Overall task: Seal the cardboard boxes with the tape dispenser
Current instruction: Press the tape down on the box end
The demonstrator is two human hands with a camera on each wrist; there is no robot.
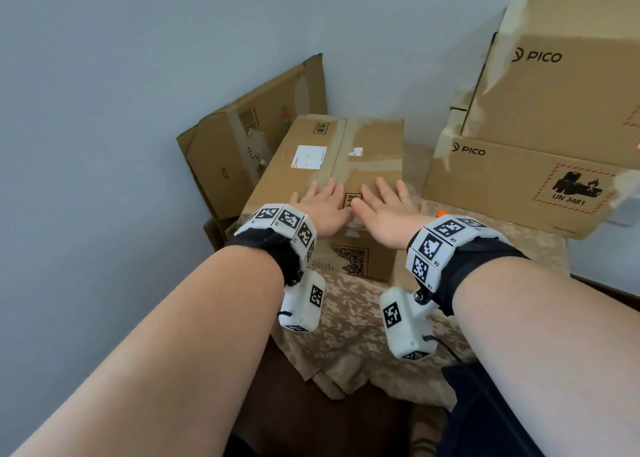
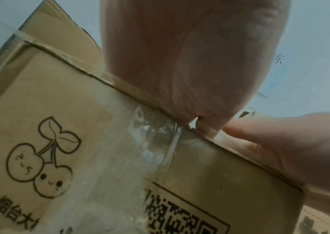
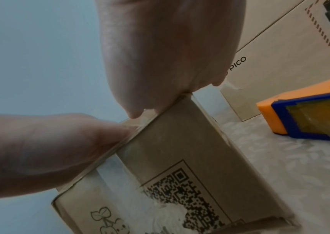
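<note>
A brown cardboard box (image 1: 346, 152) with a QR code and a cherry drawing on its near side (image 2: 64, 142) stands on the table, its top flaps closed. Old tape runs along the centre seam. My left hand (image 1: 320, 198) and right hand (image 1: 384, 202) lie flat side by side on the near end of the top, fingers straight, thumbs close together over the seam. In the right wrist view the orange and blue tape dispenser (image 3: 304, 117) lies on the cloth to the right of the box (image 3: 180, 150). Only its orange tip (image 1: 442, 213) shows in the head view.
Two PICO boxes (image 1: 512, 179) are stacked at the right, close to the dispenser. A flattened carton (image 1: 242, 138) leans against the wall behind and left of the box. A floral cloth (image 1: 349, 321) covers the table, whose near edge lies below my wrists.
</note>
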